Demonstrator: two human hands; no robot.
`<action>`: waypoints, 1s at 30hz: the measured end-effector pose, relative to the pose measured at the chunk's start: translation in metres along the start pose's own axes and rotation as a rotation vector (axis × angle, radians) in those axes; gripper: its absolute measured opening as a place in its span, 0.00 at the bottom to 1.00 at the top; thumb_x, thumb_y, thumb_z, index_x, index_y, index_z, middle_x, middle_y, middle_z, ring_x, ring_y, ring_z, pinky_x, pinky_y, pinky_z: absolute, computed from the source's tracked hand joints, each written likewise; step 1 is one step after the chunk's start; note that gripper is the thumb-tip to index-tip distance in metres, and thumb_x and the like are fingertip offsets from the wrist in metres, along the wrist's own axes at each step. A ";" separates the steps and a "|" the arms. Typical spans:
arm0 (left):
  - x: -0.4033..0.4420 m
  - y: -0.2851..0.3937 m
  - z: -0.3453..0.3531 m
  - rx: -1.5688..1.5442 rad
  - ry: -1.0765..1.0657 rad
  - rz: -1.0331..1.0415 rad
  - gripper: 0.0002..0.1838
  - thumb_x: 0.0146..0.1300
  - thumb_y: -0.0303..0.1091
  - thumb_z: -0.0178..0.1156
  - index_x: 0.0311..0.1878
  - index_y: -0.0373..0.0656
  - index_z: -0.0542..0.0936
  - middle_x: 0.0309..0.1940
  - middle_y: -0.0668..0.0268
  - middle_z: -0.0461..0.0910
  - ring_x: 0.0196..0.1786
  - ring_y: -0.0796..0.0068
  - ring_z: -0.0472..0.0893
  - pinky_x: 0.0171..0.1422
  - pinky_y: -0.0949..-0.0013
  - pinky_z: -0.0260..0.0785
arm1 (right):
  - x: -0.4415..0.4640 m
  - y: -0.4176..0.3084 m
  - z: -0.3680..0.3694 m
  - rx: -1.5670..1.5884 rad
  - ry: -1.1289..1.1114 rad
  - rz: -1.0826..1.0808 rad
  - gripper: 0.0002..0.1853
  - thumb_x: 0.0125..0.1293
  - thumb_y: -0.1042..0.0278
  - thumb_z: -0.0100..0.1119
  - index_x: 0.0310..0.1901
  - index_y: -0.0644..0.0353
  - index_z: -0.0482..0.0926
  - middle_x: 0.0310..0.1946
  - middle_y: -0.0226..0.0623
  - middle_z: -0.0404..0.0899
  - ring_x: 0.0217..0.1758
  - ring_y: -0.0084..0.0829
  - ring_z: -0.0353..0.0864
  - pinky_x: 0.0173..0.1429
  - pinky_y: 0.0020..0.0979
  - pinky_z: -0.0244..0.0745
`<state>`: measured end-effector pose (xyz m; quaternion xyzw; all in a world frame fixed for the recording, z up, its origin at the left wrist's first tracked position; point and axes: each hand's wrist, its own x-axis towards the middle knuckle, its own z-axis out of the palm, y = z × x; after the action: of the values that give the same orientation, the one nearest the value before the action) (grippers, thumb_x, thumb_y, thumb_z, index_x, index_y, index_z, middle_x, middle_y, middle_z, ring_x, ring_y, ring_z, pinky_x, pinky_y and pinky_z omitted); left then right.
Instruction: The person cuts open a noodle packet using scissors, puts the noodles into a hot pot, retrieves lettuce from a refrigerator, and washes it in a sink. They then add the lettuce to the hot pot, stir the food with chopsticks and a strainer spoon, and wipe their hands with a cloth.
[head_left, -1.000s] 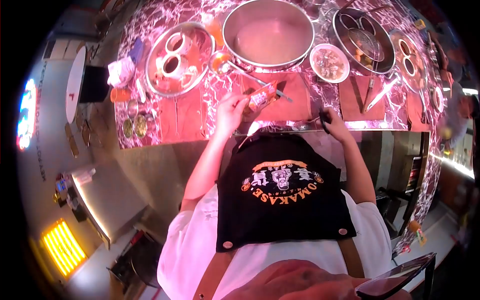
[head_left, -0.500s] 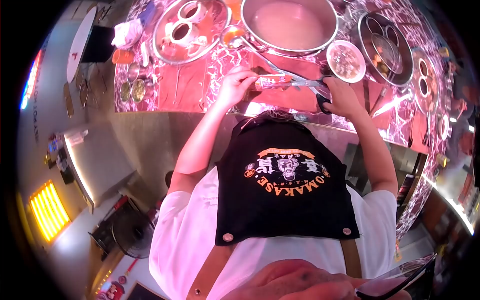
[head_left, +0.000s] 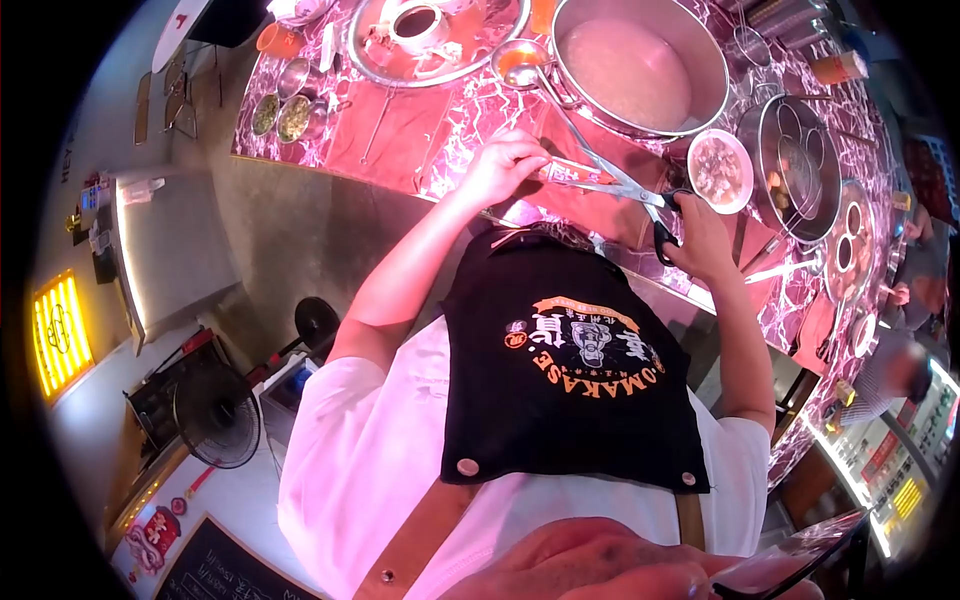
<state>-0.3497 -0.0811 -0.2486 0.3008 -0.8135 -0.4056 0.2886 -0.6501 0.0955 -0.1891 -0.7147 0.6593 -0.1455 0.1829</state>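
Held out over the counter, my left hand (head_left: 507, 168) pinches the end of a small red-and-white printed packet (head_left: 572, 174). My right hand (head_left: 702, 238) grips black-handled scissors (head_left: 640, 191), fingers in the loops. The blades point left and lie at the packet; whether they have cut it I cannot tell. Just beyond, a ladle (head_left: 523, 63) with orange liquid rests by a large pot (head_left: 640, 70) of cloudy liquid. Right of the pot is a white bowl (head_left: 720, 172) with pale pieces in liquid.
A round metal tray (head_left: 440, 75) holds white ring-shaped vessels. Small metal cups (head_left: 293, 118) with chopped greens stand at the left. A dark pan (head_left: 790, 165) with strainers sits right. The marbled counter's front edge (head_left: 350, 178) runs before me. Another person (head_left: 890, 375) is at far right.
My view has turned, so the counter items appear shifted and tilted. Both hands keep their holds on the packet and the scissors.
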 end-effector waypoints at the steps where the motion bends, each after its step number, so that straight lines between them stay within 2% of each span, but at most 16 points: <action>1: 0.000 0.000 0.002 -0.005 -0.001 0.003 0.04 0.56 0.28 0.64 0.35 0.40 0.83 0.32 0.63 0.80 0.39 0.65 0.80 0.46 0.66 0.72 | 0.000 -0.001 -0.001 -0.014 0.010 0.011 0.28 0.44 0.67 0.64 0.49 0.63 0.68 0.42 0.45 0.74 0.48 0.48 0.74 0.52 0.42 0.69; 5: 0.000 -0.005 0.009 0.000 0.010 0.054 0.04 0.56 0.27 0.64 0.34 0.40 0.83 0.32 0.63 0.80 0.38 0.64 0.80 0.45 0.66 0.72 | 0.007 -0.004 0.005 -0.017 -0.090 0.038 0.26 0.45 0.67 0.65 0.48 0.62 0.69 0.44 0.46 0.74 0.50 0.48 0.73 0.51 0.44 0.68; 7: -0.003 -0.004 0.008 -0.058 0.041 0.045 0.03 0.56 0.27 0.63 0.34 0.40 0.82 0.32 0.62 0.80 0.38 0.63 0.80 0.46 0.65 0.72 | 0.004 -0.001 0.011 -0.034 -0.033 -0.021 0.26 0.45 0.68 0.65 0.47 0.60 0.69 0.42 0.46 0.75 0.48 0.49 0.75 0.49 0.45 0.69; 9: -0.007 -0.006 0.008 -0.063 0.050 0.074 0.04 0.56 0.28 0.63 0.34 0.39 0.82 0.33 0.62 0.80 0.40 0.64 0.80 0.46 0.65 0.72 | 0.001 0.002 0.013 -0.063 -0.150 0.102 0.25 0.45 0.69 0.66 0.47 0.59 0.70 0.39 0.45 0.77 0.45 0.48 0.77 0.45 0.44 0.71; 11: -0.012 -0.003 0.008 -0.028 0.047 0.074 0.04 0.57 0.26 0.64 0.36 0.38 0.83 0.35 0.62 0.80 0.42 0.66 0.80 0.48 0.67 0.71 | -0.003 0.003 0.014 -0.072 -0.156 0.083 0.25 0.45 0.70 0.66 0.47 0.58 0.70 0.37 0.43 0.78 0.42 0.48 0.78 0.43 0.44 0.73; 13: -0.013 0.004 0.007 -0.047 0.067 0.060 0.05 0.57 0.27 0.64 0.36 0.39 0.83 0.35 0.62 0.80 0.42 0.65 0.80 0.48 0.67 0.71 | -0.001 -0.010 0.007 -0.061 -0.151 0.104 0.25 0.45 0.70 0.66 0.48 0.58 0.70 0.38 0.43 0.78 0.43 0.48 0.78 0.44 0.43 0.73; 17: -0.015 0.008 0.012 -0.018 0.071 0.023 0.06 0.57 0.29 0.64 0.37 0.40 0.83 0.40 0.61 0.79 0.47 0.64 0.79 0.52 0.67 0.70 | 0.011 -0.021 0.016 -0.093 -0.009 -0.027 0.25 0.45 0.67 0.67 0.47 0.61 0.70 0.36 0.47 0.77 0.40 0.51 0.78 0.43 0.45 0.74; 20: -0.016 0.003 0.015 0.014 0.173 0.029 0.06 0.56 0.31 0.64 0.37 0.42 0.83 0.42 0.62 0.80 0.47 0.61 0.78 0.51 0.63 0.70 | 0.017 -0.026 0.022 -0.110 -0.135 0.096 0.24 0.46 0.64 0.67 0.45 0.60 0.70 0.36 0.47 0.77 0.40 0.50 0.79 0.42 0.45 0.74; 24: -0.020 0.004 0.014 0.006 0.139 0.035 0.06 0.56 0.31 0.63 0.37 0.42 0.84 0.46 0.62 0.79 0.50 0.60 0.77 0.55 0.61 0.69 | 0.014 -0.025 0.019 -0.106 -0.217 0.139 0.24 0.45 0.65 0.67 0.45 0.59 0.70 0.37 0.46 0.77 0.40 0.50 0.79 0.42 0.45 0.74; 27: -0.020 0.009 0.015 0.035 0.135 0.052 0.06 0.57 0.31 0.63 0.37 0.43 0.84 0.50 0.62 0.78 0.55 0.60 0.75 0.58 0.61 0.67 | 0.018 -0.040 0.020 -0.080 -0.116 0.086 0.24 0.45 0.64 0.67 0.45 0.59 0.70 0.38 0.45 0.77 0.41 0.48 0.79 0.42 0.45 0.74; 29: -0.020 0.009 0.018 -0.003 0.150 0.034 0.06 0.57 0.31 0.63 0.37 0.44 0.84 0.51 0.62 0.77 0.57 0.59 0.73 0.60 0.60 0.66 | 0.027 -0.052 0.024 -0.164 -0.029 -0.085 0.24 0.46 0.62 0.65 0.46 0.59 0.70 0.37 0.42 0.76 0.42 0.45 0.79 0.41 0.44 0.74; 30: -0.018 0.007 0.017 0.048 0.160 0.028 0.06 0.56 0.32 0.63 0.37 0.45 0.84 0.53 0.61 0.76 0.58 0.58 0.73 0.61 0.60 0.65 | 0.033 -0.049 0.034 -0.182 -0.044 -0.056 0.23 0.47 0.61 0.64 0.46 0.57 0.71 0.36 0.39 0.74 0.42 0.43 0.78 0.43 0.43 0.75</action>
<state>-0.3516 -0.0560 -0.2553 0.3277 -0.8013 -0.3568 0.3510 -0.5885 0.0686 -0.1986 -0.7496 0.6452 -0.0742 0.1276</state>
